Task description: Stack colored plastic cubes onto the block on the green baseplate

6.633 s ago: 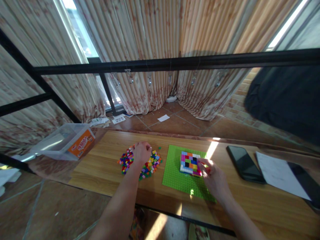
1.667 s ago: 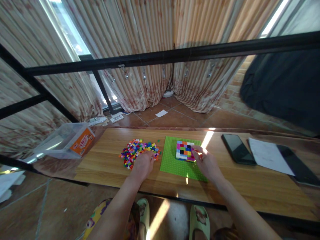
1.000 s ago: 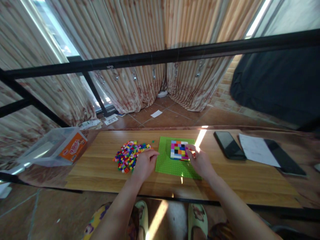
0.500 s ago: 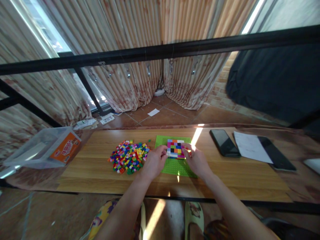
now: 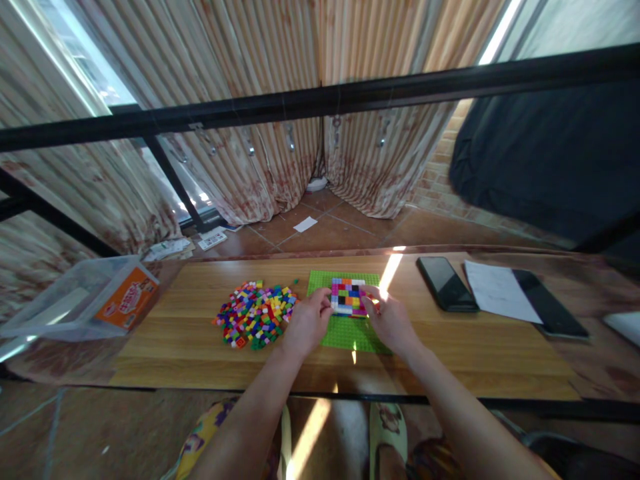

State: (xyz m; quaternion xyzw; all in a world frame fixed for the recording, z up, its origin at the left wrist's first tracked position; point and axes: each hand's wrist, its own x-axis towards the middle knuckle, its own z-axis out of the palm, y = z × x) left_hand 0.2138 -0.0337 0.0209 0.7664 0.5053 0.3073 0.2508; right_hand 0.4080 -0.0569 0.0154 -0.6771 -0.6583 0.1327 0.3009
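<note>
A rectangular block of multicoloured building bricks (image 5: 349, 297) lies over the green studded baseplate (image 5: 345, 337). White, black, yellow, orange, blue and purple bricks show on its top. My left hand (image 5: 311, 319) is closed at the block's left edge, thumb and fingertips against its side. At the opposite edge, my right hand (image 5: 393, 321) pinches the right side with bent fingers. Whether the block is pressed onto the plate or slightly lifted, I cannot tell. To the left of my left hand spreads a pile of loose small bricks (image 5: 255, 313).
A clear plastic box (image 5: 75, 293) with an orange label stands at the far left. On the right lie a black phone (image 5: 447, 283), a white paper sheet (image 5: 500, 290) and another dark phone-like device (image 5: 553, 307). A black rail (image 5: 320, 101) crosses beyond the wooden board (image 5: 200, 367).
The camera view has shifted slightly. Both hands stay at the two sides of the brick block, with only small finger movement on the right.
</note>
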